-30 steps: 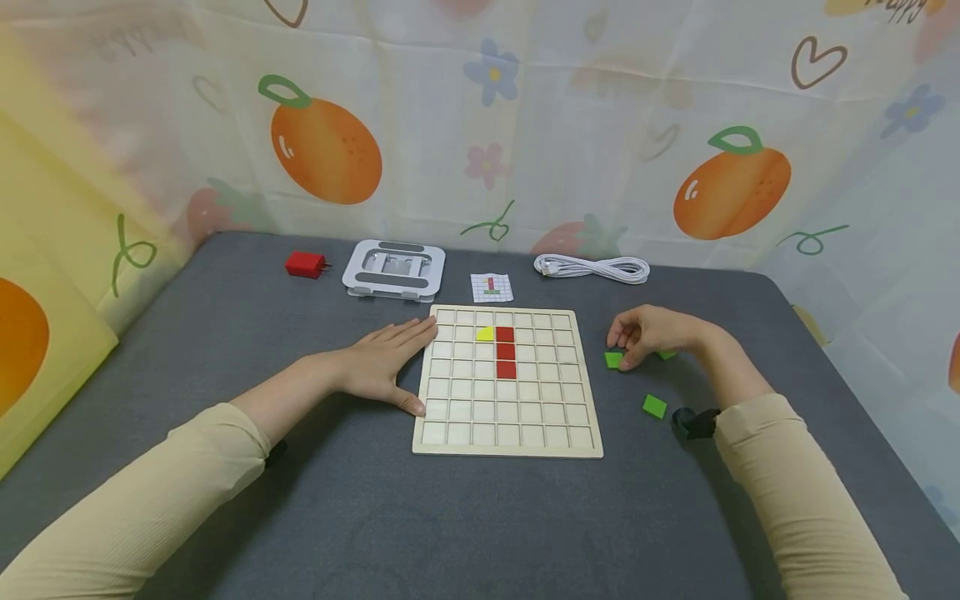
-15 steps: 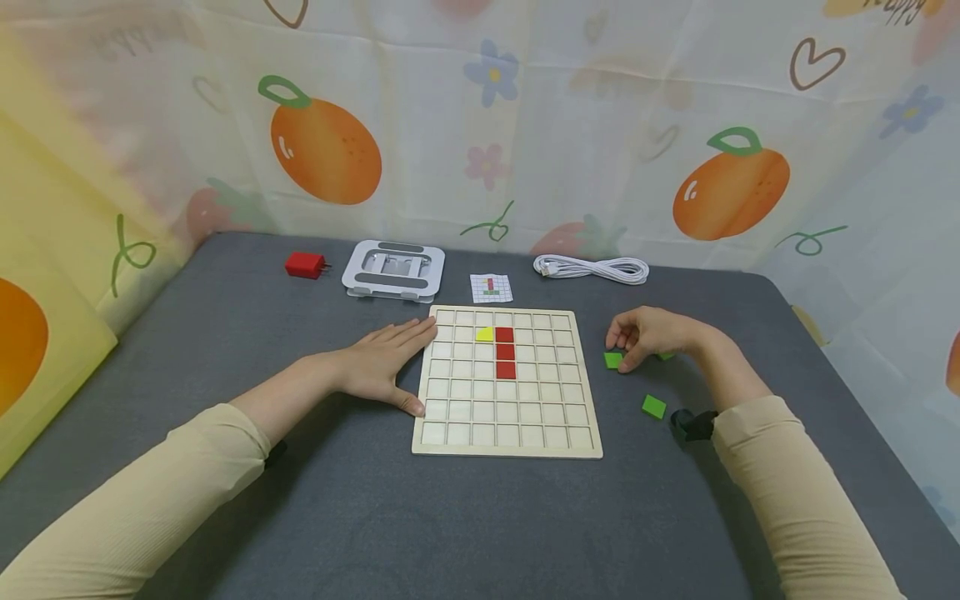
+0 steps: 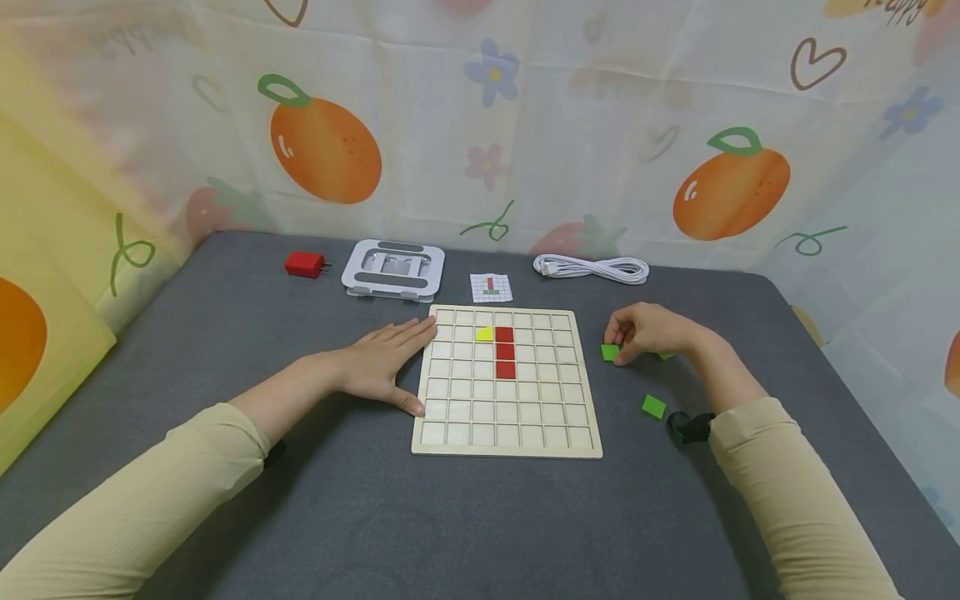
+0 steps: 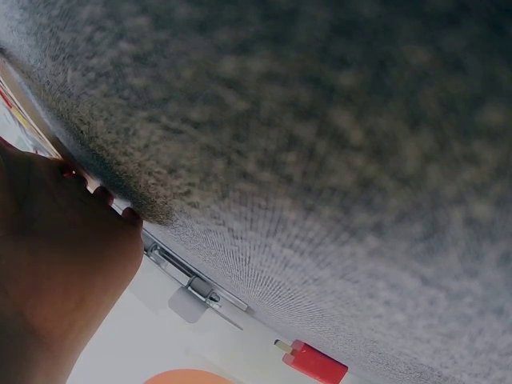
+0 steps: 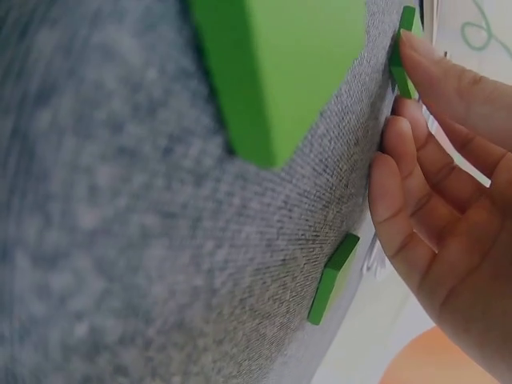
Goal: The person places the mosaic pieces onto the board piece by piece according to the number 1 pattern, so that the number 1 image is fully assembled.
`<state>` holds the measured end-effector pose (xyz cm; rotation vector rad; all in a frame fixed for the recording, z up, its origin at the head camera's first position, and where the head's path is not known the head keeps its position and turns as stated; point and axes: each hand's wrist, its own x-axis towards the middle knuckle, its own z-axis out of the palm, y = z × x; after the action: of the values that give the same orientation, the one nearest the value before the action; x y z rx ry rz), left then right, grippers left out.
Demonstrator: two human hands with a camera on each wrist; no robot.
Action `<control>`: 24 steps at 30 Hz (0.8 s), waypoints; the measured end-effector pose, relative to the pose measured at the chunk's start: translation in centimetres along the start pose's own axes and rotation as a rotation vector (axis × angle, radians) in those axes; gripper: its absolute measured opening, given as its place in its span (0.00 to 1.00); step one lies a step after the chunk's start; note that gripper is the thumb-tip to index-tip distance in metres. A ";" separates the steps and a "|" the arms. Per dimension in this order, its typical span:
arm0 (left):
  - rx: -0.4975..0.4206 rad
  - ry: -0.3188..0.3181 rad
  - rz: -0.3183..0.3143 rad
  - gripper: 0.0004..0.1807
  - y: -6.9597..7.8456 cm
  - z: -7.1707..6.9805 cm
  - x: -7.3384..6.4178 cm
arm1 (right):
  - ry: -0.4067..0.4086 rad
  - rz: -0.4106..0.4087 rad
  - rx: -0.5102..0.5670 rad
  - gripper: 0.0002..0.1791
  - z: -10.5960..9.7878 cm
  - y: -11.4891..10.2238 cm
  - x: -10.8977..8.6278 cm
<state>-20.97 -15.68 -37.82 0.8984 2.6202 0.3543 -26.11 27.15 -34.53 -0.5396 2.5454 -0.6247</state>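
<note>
A pale wooden grid board lies mid-table, with several red tiles in a column and a yellow tile beside the top one. Fingers spread, my left hand rests against the board's left edge; in the left wrist view that hand shows at the left. To the right of the board my right hand pinches a green square tile between thumb and fingers, and the right wrist view shows this tile at the thumb tip. Another green tile is partly hidden behind that hand.
A third green tile lies nearer, by the right wrist. Along the back are a red plug adapter, a white-and-grey folding stand, a small printed grid card and a coiled white cable. A patterned curtain hangs behind.
In the last half second my right hand and the green tile have shifted slightly away from me and to the left. The left hand and the board stay put.
</note>
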 end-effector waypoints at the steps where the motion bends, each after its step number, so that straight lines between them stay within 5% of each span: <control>1: 0.000 0.001 0.001 0.67 0.0 0.0 0.0 | 0.008 -0.001 -0.008 0.15 0.0 0.0 0.0; 12: -0.002 0.002 0.003 0.67 0.0 0.0 0.0 | 0.107 -0.011 -0.096 0.12 0.1 -0.8 0.3; 24: -0.002 0.001 0.001 0.67 0.0 0.0 0.0 | 0.184 -0.030 -0.074 0.09 0.3 -1.1 0.7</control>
<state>-20.95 -15.70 -37.77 0.8993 2.6194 0.3581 -26.26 25.89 -34.41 -0.5700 2.7471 -0.6177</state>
